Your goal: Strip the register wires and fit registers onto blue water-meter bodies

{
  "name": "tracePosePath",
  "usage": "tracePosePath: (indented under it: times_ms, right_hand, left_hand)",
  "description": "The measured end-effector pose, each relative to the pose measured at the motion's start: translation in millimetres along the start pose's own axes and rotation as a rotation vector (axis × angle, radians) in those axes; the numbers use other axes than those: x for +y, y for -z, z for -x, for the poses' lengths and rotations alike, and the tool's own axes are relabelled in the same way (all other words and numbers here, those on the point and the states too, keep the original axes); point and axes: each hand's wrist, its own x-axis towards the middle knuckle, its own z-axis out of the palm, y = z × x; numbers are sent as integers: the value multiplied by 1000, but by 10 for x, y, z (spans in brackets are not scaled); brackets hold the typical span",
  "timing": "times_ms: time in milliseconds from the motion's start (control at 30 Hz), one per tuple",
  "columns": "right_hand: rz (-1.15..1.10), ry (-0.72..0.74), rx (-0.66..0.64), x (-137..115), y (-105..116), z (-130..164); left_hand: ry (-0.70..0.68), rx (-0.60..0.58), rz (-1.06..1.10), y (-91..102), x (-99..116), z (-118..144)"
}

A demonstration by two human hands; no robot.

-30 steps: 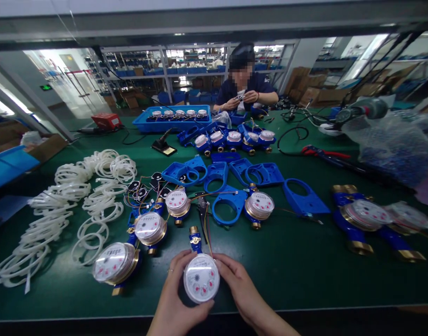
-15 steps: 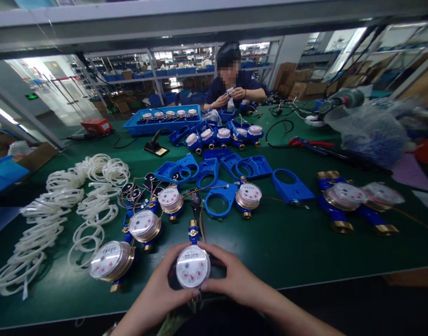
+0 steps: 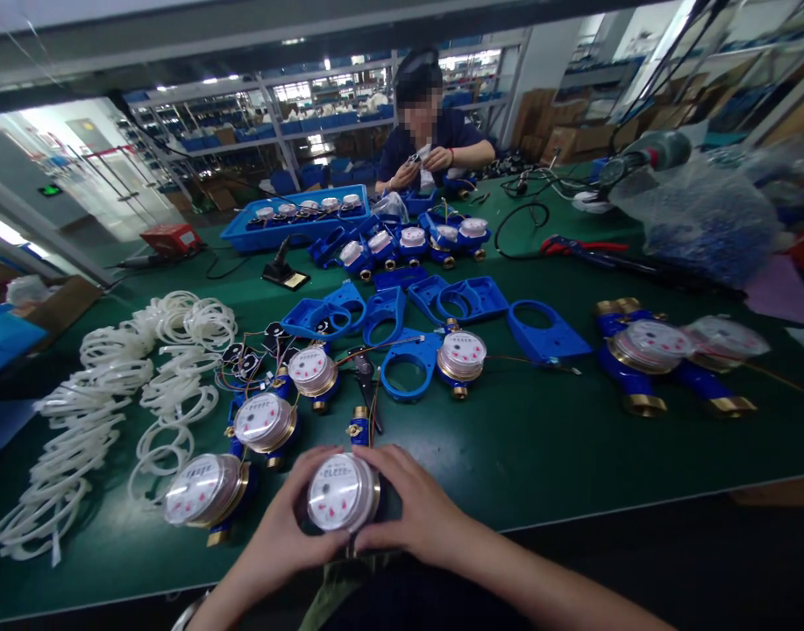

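Both my hands grip one water meter (image 3: 339, 491) with a white dial and brass rim at the near edge of the green table (image 3: 559, 438). My left hand (image 3: 287, 526) holds its left side and my right hand (image 3: 421, 513) wraps its right side. The meter's blue body and brass fitting (image 3: 358, 427) stick out behind the dial. Three similar meters lie just left: one (image 3: 204, 491) nearest, another (image 3: 263, 422) behind it, a third (image 3: 313, 371) further back.
White rubber rings (image 3: 112, 394) pile up at the left. Blue plastic covers (image 3: 408, 324), pliers (image 3: 366, 372) and more meters (image 3: 460, 355) fill the middle; larger meters (image 3: 644, 350) lie right. A blue tray (image 3: 244, 235) and a seated person (image 3: 428, 140) are at the far side.
My hands have drawn the meter nearer to me and tilted its dial to the left. The view has shifted, with the table edge now higher on the right.
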Motion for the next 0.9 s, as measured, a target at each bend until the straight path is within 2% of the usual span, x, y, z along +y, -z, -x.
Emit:
tracePosePath:
  times_ms: [100, 267, 567, 667, 733, 800, 900]
  right_hand:
    - [7, -23, -12, -27, -59, -62]
    - [33, -38, -38, -47, -87, -121]
    - [62, -47, -43, -34, -160, -196]
    - [68, -35, -46, -41, -178, -220]
    - [81, -20, -45, -45, -185, -240]
    - [99, 0, -40, -50, -191, -259]
    - [152, 51, -64, -62, -187, -290]
  left_hand:
    - [39, 80, 6, 115, -54, 47]
    - [205, 48, 133, 191, -49, 139]
    - [246, 70, 362, 206, -218, 247]
    - [235, 122, 393, 163, -253, 304]
    - [197, 174, 292, 94, -216, 348]
    - [110, 256, 26, -13, -132, 383]
    - [-27, 448, -387, -224, 7, 388]
